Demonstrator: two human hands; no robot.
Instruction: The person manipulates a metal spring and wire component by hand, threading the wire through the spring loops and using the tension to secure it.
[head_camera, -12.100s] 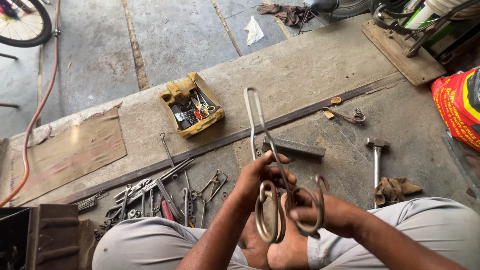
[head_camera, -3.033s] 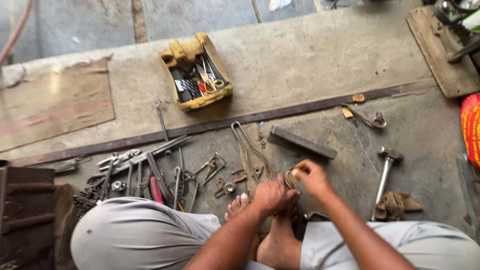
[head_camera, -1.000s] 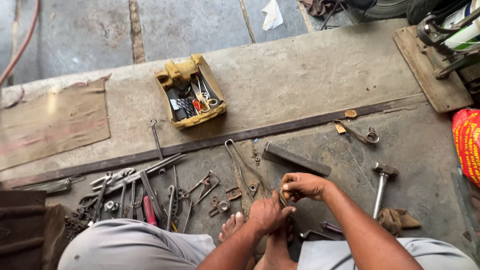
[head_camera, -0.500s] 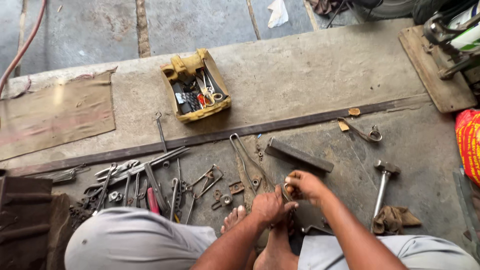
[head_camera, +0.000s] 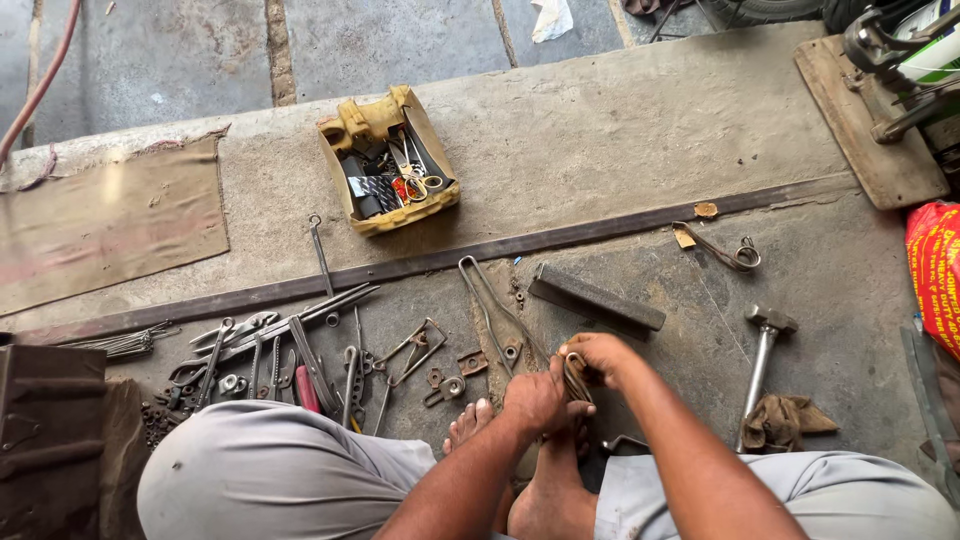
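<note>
At the far left of the concrete floor a flat brown mat lies along the raised slab, and a dark metal case sits at the lower left edge. Just right of it a scatter of wrenches and pliers covers the lower floor, close to the person's left knee. Above them, on the slab, stands a yellow tool tray full of small tools, and a long flat steel strip runs across the floor along the step.

Near the middle, a bent wire loop lies on the floor, its lower end reaching toward the hands. The left hand is clenched around a small metal ring-shaped part, which sits low in the middle of the floor, just above the person's bare feet. The right hand grips the same part from above, fingers curled over its top; the two hands touch. How the part is built is hidden by the fingers.

Just beyond the hands lies a dark steel bar, set at a slant. Further right rest a small hook with a ring, a hammer with its handle pointing toward a crumpled rag, and a wooden board at the upper right corner. A red sack shows at the right edge.
</note>
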